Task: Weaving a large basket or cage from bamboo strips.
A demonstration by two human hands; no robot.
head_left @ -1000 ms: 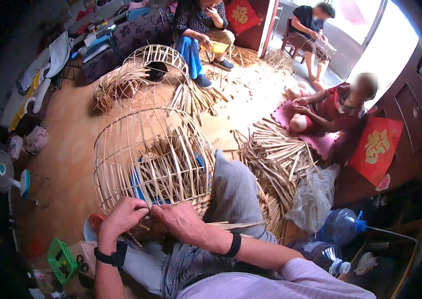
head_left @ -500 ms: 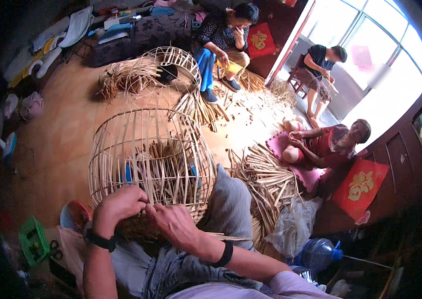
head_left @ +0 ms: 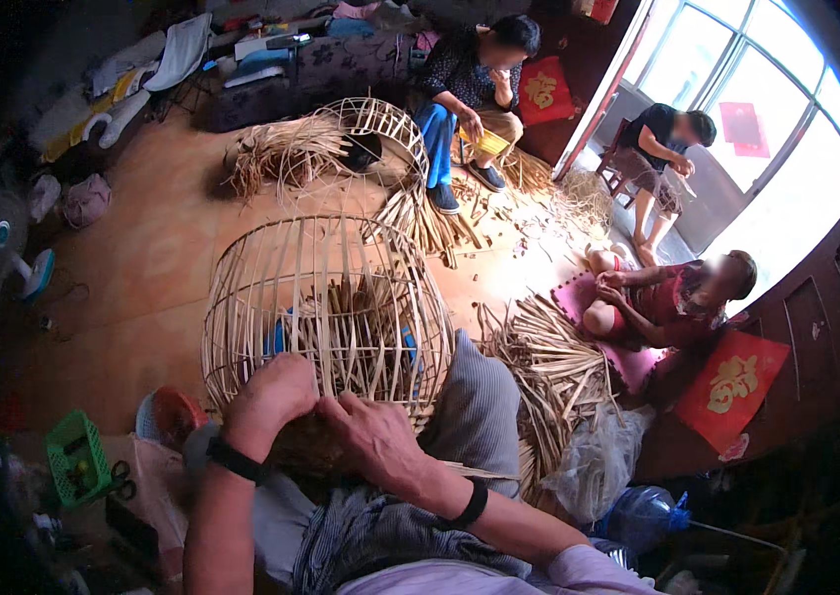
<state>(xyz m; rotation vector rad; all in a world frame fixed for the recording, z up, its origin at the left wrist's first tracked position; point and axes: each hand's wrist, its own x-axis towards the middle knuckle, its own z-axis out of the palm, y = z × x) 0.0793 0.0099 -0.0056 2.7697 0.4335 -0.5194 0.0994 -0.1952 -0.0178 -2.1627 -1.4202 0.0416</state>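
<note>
Between my knees stands a large open-ribbed basket [head_left: 319,448] of pale woven strips, its lower part denser than its ribs. My left hand [head_left: 281,389] is bent over its near side with the fingers closed. Close beside it, my right hand [head_left: 372,436] is also closed, its thumb and forefinger pinched at the same spot. Both seem to grip a thin strip of the basket, mostly hidden by the fingers. Cut stalks [head_left: 351,332] and something blue show through the ribs. A few loose strips lie across my lap by the right wrist.
Dry stalks [head_left: 549,367] lie fanned at my right, near a seated person in red, a clear plastic bag [head_left: 594,451] and a blue water jug [head_left: 643,518]. At my left are a green basket [head_left: 78,461] and scissors [head_left: 122,480]. Two more people sit farther off.
The whole scene has shifted slightly right as my head view turned left. Both hands remain closed together at the basket's near side, with little visible movement relative to it.
</note>
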